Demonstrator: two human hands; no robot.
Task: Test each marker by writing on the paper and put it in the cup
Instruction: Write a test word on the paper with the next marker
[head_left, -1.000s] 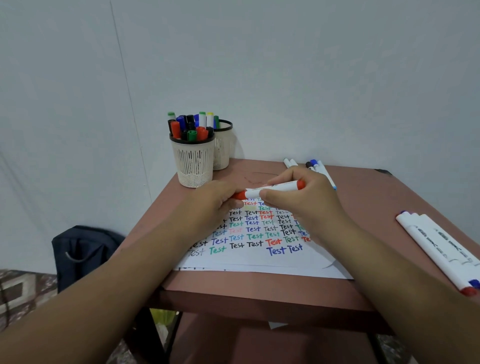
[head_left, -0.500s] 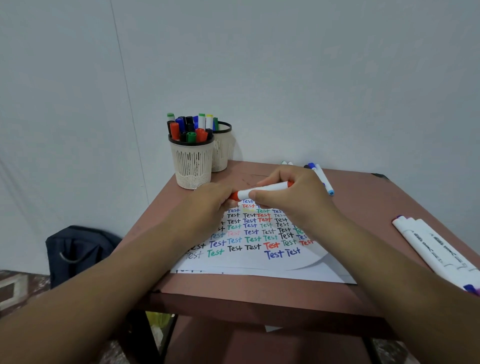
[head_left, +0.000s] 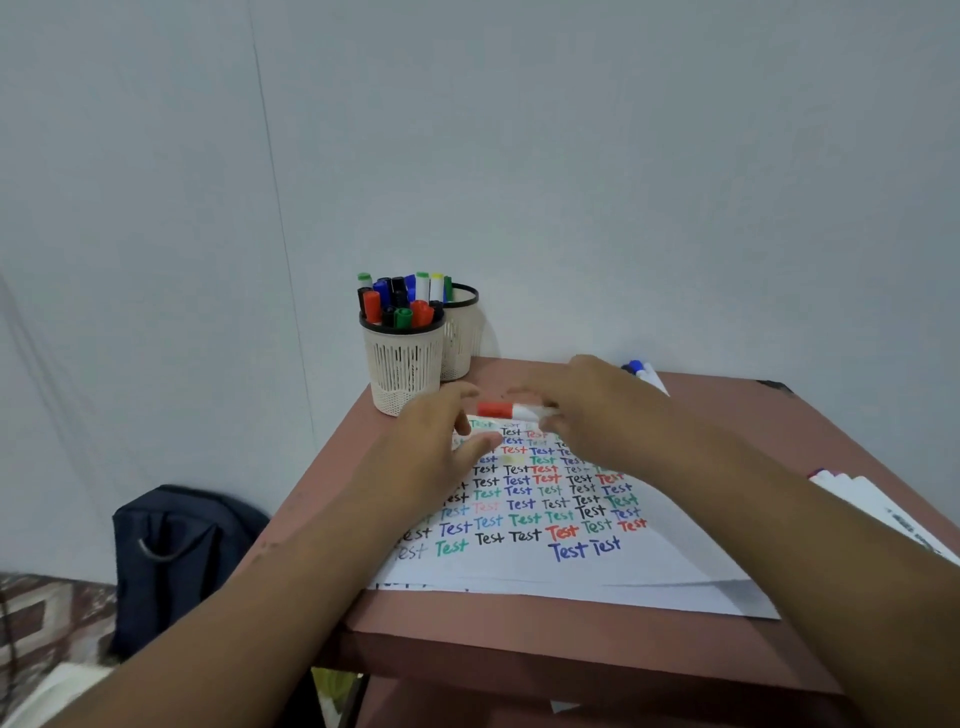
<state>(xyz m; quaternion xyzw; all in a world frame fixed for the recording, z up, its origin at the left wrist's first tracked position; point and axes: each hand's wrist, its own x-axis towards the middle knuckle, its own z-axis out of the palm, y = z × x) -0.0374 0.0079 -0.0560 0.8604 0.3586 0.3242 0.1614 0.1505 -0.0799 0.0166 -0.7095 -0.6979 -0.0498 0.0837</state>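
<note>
your right hand (head_left: 597, 410) pinches the capped red marker (head_left: 511, 410) level over the paper (head_left: 545, 566), aimed at the cup (head_left: 405, 364), w/ left hand (head_left: 441, 441) loose & empty beside it.

Head view: worn on the person's head, facing forward and down, close above the table (head_left: 571, 639) against the wall (head_left: 571, 156).

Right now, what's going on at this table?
A person is testing markers. The right hand holds a red-capped marker above the paper, which is covered in rows of "Test". The left hand hovers by the cap end, fingers relaxed, motion-blurred. The near cup is already full of markers; more lie on the table.
</note>
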